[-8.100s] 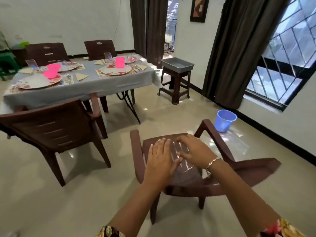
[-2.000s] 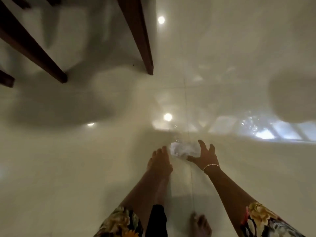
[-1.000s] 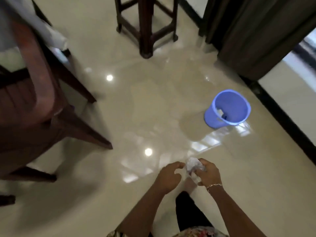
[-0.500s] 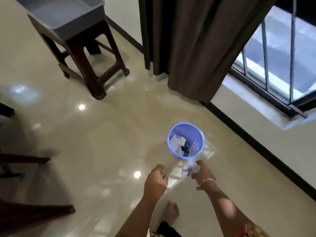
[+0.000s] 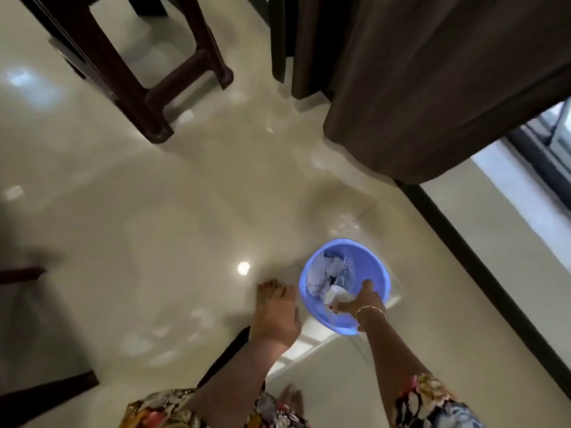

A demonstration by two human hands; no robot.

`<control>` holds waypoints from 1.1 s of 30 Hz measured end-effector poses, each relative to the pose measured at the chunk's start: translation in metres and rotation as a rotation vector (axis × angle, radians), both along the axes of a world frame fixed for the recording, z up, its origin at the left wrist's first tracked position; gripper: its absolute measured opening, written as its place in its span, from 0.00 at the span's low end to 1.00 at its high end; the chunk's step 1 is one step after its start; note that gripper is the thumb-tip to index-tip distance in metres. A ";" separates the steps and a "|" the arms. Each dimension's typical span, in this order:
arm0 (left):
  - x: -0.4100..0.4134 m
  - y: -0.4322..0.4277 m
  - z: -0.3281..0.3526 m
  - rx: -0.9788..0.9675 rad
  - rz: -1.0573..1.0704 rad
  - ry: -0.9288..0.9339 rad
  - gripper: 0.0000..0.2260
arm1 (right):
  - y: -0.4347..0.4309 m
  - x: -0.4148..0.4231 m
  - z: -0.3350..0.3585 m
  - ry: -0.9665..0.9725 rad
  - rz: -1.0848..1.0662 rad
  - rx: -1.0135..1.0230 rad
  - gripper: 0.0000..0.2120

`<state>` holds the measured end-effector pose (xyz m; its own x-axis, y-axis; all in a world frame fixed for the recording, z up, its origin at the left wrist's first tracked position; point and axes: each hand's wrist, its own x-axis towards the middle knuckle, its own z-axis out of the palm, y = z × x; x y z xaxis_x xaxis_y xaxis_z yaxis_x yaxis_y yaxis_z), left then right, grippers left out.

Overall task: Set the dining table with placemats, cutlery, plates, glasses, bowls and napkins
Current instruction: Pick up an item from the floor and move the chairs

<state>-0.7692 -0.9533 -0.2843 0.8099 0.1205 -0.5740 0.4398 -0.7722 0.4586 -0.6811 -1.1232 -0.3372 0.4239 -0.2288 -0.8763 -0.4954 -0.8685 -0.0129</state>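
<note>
Head view: at 5 o'clock a blue bucket [image 5: 375, 267] on the floor [image 5: 154, 211] holds paper scraps [image 5: 318, 274] and a clear bottle [image 5: 347, 273]. The right hand [image 5: 360, 299] grasps crumpled paper [image 5: 336, 294] inside it; the left hand [image 5: 276, 313] hangs relaxed beside it. Curtain [image 5: 432, 88] at 1 o'clock.

The glossy cream tiled floor [image 5: 160, 211] carries a round blue bin [image 5: 369, 267] standing upright near the black skirting on the right, a stool's [image 5: 153, 126] dark brown legs at upper left, blurred dark furniture legs [image 5: 46, 389] at the left edge, and a bare foot [image 5: 292, 398] at the bottom.
</note>
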 end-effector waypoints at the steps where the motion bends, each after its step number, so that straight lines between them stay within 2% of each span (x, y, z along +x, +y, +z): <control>1: 0.007 0.002 -0.007 0.018 -0.013 -0.029 0.17 | 0.002 0.007 -0.009 0.019 0.026 -0.015 0.50; 3: 0.017 0.006 -0.014 0.024 -0.052 -0.004 0.15 | 0.002 0.020 -0.018 0.030 0.056 -0.021 0.51; 6: 0.034 0.008 -0.005 0.016 -0.090 0.130 0.16 | -0.005 0.030 -0.012 -0.035 0.056 0.037 0.43; 8: 0.041 0.009 0.007 0.059 -0.129 0.110 0.15 | -0.014 0.031 0.005 -0.103 0.081 0.065 0.38; 11: 0.038 0.006 0.031 0.052 -0.143 0.090 0.14 | -0.022 0.028 0.041 -0.150 0.150 0.067 0.35; 19: -0.018 -0.009 0.114 0.110 0.032 0.017 0.17 | -0.009 -0.011 0.148 -0.284 0.505 0.146 0.30; 23: -0.108 -0.029 0.178 0.161 0.259 -0.103 0.17 | 0.005 -0.080 0.212 -0.381 0.775 0.228 0.29; 28: -0.237 -0.035 0.231 0.204 0.447 -0.114 0.17 | 0.029 -0.177 0.265 -0.430 1.037 0.317 0.26; 33: -0.386 -0.030 0.278 0.293 0.797 -0.139 0.17 | 0.074 -0.292 0.312 -0.470 1.416 0.422 0.24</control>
